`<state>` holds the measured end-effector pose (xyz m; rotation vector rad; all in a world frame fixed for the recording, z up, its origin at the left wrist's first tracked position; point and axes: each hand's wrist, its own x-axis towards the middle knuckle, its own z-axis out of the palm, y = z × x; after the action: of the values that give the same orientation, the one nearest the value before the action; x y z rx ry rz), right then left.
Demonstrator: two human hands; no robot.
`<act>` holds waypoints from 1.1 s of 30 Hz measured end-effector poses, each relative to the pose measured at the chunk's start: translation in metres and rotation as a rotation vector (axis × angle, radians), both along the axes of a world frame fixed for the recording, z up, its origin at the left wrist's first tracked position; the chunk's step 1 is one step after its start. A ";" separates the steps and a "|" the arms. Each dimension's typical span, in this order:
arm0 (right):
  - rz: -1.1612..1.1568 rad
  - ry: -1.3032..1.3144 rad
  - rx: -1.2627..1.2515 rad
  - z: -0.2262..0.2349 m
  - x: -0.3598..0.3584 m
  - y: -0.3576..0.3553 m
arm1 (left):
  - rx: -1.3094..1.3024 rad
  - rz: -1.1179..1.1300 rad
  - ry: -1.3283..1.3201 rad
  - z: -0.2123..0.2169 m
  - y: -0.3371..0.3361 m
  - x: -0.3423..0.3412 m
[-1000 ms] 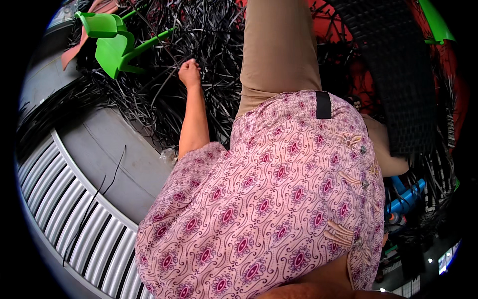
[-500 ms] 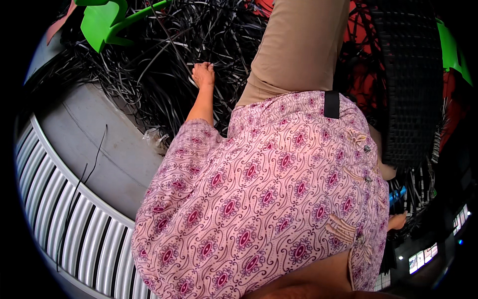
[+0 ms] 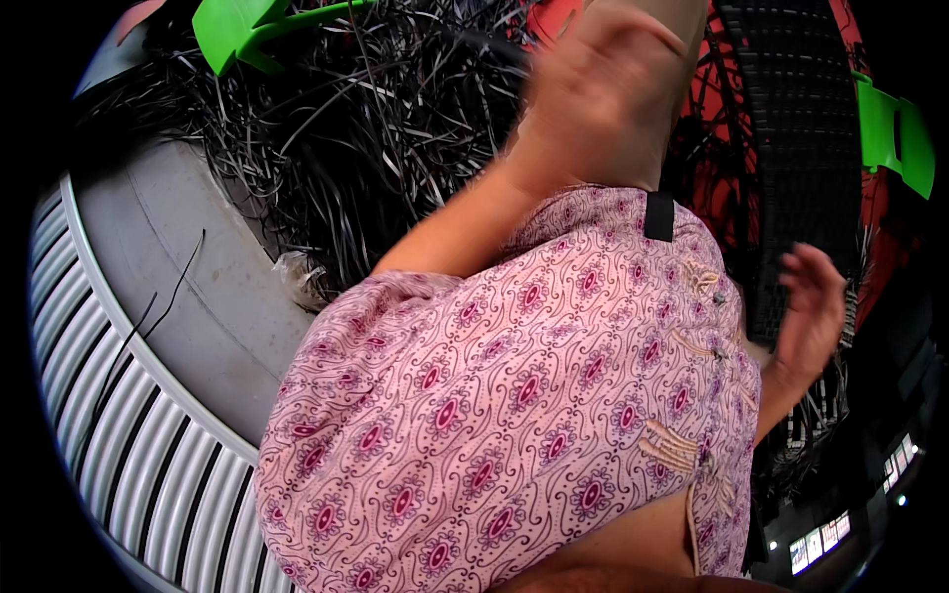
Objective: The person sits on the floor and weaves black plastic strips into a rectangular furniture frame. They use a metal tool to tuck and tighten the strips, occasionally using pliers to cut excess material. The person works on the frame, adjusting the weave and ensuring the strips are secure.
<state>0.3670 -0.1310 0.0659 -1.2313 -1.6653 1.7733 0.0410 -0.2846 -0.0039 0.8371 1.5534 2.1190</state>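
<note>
My left hand (image 3: 603,94), smeared by motion, is raised over my tan trouser leg (image 3: 647,148). Its fingers look closed, and a blurred black flat strip (image 3: 484,42) runs from it toward the left. Behind lies a large tangled heap of black strips (image 3: 336,168). At the right, my right hand (image 3: 816,306) is lifted beside a black woven panel (image 3: 806,168), its fingers loosely bent and apart with nothing visible in them. Whether that hand touches the panel I cannot tell.
Silver slatted metalwork (image 3: 148,435) curves along the left, beside a grey floor (image 3: 198,267) with a crumpled clear plastic piece (image 3: 297,277). Green plastic parts stand at the upper left (image 3: 237,35) and right (image 3: 895,138). Red surfaces (image 3: 712,109) show around the panel.
My left hand has come out of the strip heap, moving right and toward me with a strip trailing. My right hand has risen from low at the right to beside the panel.
</note>
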 end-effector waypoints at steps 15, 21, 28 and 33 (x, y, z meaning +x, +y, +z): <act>-0.256 1.260 -0.554 0.046 -0.003 0.037 | -0.144 -0.388 0.410 0.010 0.034 0.007; -0.506 1.324 -0.181 0.055 0.159 0.052 | -0.236 -0.003 0.202 -0.027 0.062 -0.116; -0.677 1.112 0.161 0.054 0.260 0.037 | -0.264 -0.038 0.500 -0.014 0.125 -0.148; -0.750 1.123 0.179 0.030 0.344 0.025 | -0.286 -0.112 0.910 -0.050 0.201 -0.211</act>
<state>0.7112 -0.1057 0.0958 -0.4480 -0.5665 1.3291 -0.1697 -0.0836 -0.0536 1.8684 2.0673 1.4118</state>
